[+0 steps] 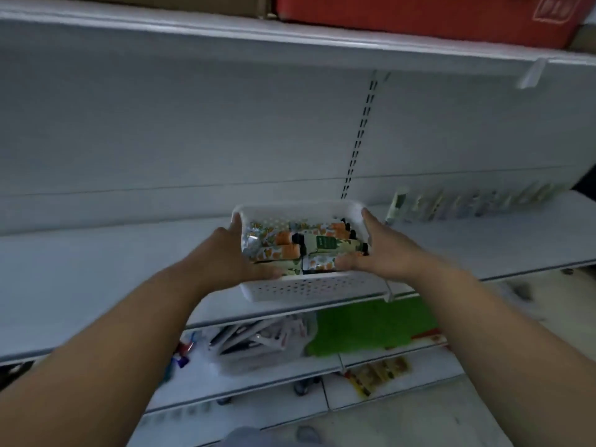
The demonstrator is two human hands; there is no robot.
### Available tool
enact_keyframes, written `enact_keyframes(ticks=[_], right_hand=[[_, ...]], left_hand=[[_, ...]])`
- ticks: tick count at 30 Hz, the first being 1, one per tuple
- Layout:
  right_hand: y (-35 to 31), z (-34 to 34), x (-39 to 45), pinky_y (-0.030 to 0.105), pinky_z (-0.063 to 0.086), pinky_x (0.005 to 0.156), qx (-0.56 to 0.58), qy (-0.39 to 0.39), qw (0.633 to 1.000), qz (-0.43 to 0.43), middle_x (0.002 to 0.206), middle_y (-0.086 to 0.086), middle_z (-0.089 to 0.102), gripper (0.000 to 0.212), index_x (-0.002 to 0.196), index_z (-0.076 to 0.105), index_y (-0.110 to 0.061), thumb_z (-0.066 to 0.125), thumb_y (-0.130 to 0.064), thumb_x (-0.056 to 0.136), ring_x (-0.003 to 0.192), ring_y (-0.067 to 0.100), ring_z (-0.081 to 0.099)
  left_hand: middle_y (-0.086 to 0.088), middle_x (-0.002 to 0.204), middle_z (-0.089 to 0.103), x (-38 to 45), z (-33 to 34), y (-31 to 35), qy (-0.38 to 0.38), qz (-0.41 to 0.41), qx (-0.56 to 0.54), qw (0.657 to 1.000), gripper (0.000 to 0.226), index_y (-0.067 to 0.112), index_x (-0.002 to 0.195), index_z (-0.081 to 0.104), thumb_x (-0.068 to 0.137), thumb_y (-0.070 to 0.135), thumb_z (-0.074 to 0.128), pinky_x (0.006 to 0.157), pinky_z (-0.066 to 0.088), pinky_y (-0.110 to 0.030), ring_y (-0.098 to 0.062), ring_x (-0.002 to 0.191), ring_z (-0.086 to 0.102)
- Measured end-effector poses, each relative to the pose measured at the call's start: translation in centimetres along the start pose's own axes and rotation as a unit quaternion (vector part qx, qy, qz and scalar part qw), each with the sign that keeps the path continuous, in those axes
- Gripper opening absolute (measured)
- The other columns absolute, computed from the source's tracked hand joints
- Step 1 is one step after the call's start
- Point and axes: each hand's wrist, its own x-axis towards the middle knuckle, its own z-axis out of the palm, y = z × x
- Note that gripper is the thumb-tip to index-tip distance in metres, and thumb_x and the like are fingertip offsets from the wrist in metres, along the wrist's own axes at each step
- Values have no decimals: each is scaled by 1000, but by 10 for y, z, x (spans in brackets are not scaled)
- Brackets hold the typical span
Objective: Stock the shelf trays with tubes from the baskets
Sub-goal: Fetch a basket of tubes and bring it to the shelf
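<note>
A white perforated basket (309,290) sits at the front of the white middle shelf (96,275), its near wall over the shelf edge. Inside lie several tubes (290,245) with orange, green and cream print and black caps. My left hand (237,256) grips the basket's left side, thumb over the near rim and onto the tubes. My right hand (383,250) grips the right side, fingers along the wall and thumb over the near rim.
A row of blurred upright tubes (467,201) stands at the back right of the same shelf. On the shelf below are a clear tray of white tubes (258,340), a green pack (371,327) and small packets (377,375). A red box (419,14) sits on the top shelf.
</note>
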Motion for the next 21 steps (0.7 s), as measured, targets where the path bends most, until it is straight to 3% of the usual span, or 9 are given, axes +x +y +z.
enact_keyframes(ticks=[6,9,12,14,17,19,21], right_hand=[[26,-8,77,37,34,110,8,-72,997,-32,162,1,6,144,151,-15,-30,59,-93,44,143,21,27],[31,-6,92,36,35,109,12,-73,996,-44,161,2,8,145,152,-13,-27,61,-91,45,142,21,30],[32,-6,97,38,36,109,4,-69,996,-50,161,3,10,145,151,-14,-28,57,-94,44,140,21,33],[31,-7,94,41,37,109,-23,-63,996,-50,161,4,11,143,150,-16,-30,49,-100,44,140,23,32],[27,-12,79,43,40,103,-89,-7,995,-35,159,9,16,125,149,-17,-35,37,-99,56,136,29,36],[17,-17,60,37,41,95,-104,63,992,-35,155,11,20,107,151,-10,-33,35,-89,71,131,32,41],[1,-20,38,31,38,87,-87,127,987,-42,151,11,25,91,153,1,-27,37,-74,85,128,30,43]], left_hand=[[-12,139,51,49,7,8,13,-55,0,998,131,19,152,-2,58,68,75,83,45,-30,-24,113,55],[-9,135,55,59,5,9,26,-54,7,998,121,16,151,8,63,61,77,78,43,-26,-14,97,51],[-2,123,61,62,-2,6,11,-50,35,998,125,21,148,14,52,76,71,71,47,-23,-11,95,56],[3,119,61,59,-5,2,11,-46,43,998,127,29,145,16,43,90,61,71,56,-31,-15,95,62],[-9,125,53,44,-7,4,94,-53,117,987,106,27,142,27,60,85,58,86,54,-45,-29,106,59],[-7,123,53,32,-5,11,189,-20,133,973,79,22,135,40,76,72,56,88,51,-41,-28,108,57],[-2,114,56,22,-3,23,208,58,102,971,56,23,125,48,84,61,55,82,49,-36,-24,101,59]])
